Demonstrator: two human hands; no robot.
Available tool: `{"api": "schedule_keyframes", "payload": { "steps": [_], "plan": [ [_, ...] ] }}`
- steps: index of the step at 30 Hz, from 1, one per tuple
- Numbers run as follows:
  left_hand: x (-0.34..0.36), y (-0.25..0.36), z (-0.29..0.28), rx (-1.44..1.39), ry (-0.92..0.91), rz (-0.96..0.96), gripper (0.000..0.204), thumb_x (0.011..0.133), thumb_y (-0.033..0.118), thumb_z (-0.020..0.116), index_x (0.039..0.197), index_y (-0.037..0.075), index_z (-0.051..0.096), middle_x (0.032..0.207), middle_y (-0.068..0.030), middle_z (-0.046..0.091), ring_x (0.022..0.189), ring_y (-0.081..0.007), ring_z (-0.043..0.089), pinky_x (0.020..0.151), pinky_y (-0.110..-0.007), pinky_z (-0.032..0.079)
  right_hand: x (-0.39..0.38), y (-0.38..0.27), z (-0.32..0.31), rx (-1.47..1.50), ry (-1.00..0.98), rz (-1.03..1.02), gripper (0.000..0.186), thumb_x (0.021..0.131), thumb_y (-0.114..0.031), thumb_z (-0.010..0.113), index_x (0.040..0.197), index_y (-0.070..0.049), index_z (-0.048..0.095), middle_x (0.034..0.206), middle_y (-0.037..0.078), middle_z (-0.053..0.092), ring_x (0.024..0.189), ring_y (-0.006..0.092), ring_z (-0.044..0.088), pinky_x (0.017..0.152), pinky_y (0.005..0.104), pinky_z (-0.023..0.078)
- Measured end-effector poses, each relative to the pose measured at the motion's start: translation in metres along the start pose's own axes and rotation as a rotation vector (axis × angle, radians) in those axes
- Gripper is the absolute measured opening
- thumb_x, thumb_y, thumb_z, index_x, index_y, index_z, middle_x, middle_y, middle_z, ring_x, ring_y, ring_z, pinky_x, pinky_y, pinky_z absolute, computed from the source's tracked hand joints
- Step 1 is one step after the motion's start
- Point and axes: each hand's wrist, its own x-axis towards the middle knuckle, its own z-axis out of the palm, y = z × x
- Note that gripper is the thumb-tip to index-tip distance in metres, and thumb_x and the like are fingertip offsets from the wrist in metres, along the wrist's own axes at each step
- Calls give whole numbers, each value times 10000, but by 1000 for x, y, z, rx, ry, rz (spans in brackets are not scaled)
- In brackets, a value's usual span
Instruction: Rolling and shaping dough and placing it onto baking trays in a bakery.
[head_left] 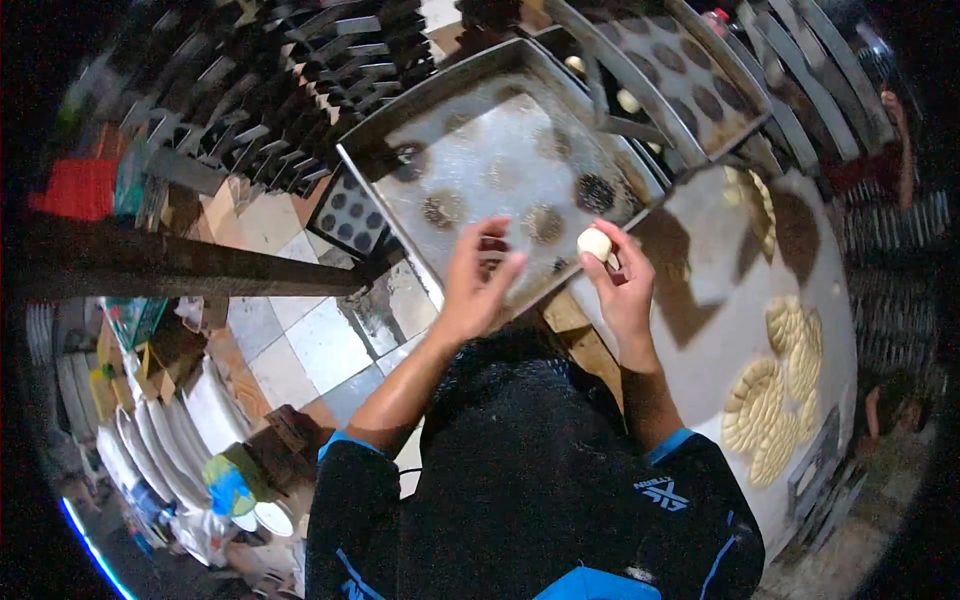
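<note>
A pale dough ball (pixel 593 242) is pinched between the thumb and fingers of my right hand (pixel 628 285), above the near right edge of a deep metal baking tray (pixel 388 215). Round dark marks dot the tray's greasy bottom. My left hand (pixel 476 285) hovers over the tray's near left part, thumb and fingers apart and curved, with nothing visible in it. On the pale table (pixel 690 370) at the right lie clusters of shaped dough pieces (pixel 757 410). Another strip of dough (pixel 755 205) lies farther back on it.
A second tray with dark round spots (pixel 690 75) stands at the far right, with a few dough balls (pixel 628 101) beside it. Stacked metal trays (pixel 240 110) rise at the far left. A dark beam (pixel 200 262) crosses the left side above tiled floor (pixel 320 345).
</note>
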Motion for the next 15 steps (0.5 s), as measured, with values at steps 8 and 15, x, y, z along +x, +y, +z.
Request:
{"api": "schedule_keyframes", "payload": {
  "steps": [8, 15],
  "plan": [
    [-26, -84, -206, 355, 685, 87, 258, 836, 151, 677, 1028, 9, 578, 897, -31, 519, 781, -116, 477, 697, -254, 425, 63, 10, 132, -328, -535, -266, 376, 765, -1, 652, 1138, -23, 604, 1030, 133, 621, 956, 267, 601, 840, 350, 496],
    [-116, -211, -238, 387, 890, -290, 256, 808, 145, 691, 1008, 17, 595, 890, -70, 570, 774, -144, 533, 683, -282, 459, 88, 59, 189, -739, -726, -572, 297, 750, -9, 619, 1047, -9, 599, 1035, 195, 605, 1010, 378, 554, 884, 439, 463]
  ]
}}
